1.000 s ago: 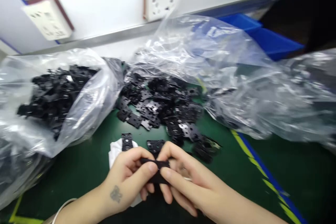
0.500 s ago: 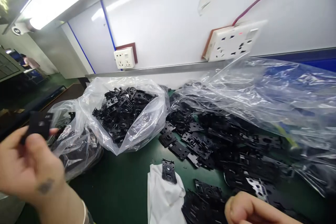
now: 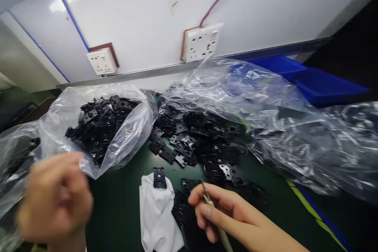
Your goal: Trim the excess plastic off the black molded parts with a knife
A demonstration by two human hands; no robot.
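My right hand [image 3: 227, 212] pinches a slim pen-shaped knife [image 3: 207, 199] with a thin pointed metal tip, above a pile of black plastic parts [image 3: 178, 206]. Smeared by motion, my left hand [image 3: 56, 197] is raised at the lower left, in front of an open clear bag [image 3: 126, 145] of black parts. Its fingers look curled, and no part shows in them. Between the hands, one flat black plastic part [image 3: 160, 177] with a round centre lies on the end of a white cloth [image 3: 156, 216].
Loose black parts [image 3: 201, 141] cover the middle of the green table [image 3: 115, 208], partly under clear plastic sheeting [image 3: 283, 122]. Another bag [image 3: 17, 145] sits at the far left. Blue trays [image 3: 325, 82] stand at the back right. Wall sockets [image 3: 202, 43] are behind.
The view has swung right. The black part that was in my left hand no longer shows there, and that hand's fingers are blurred. My right hand has come further into view, showing the knife.
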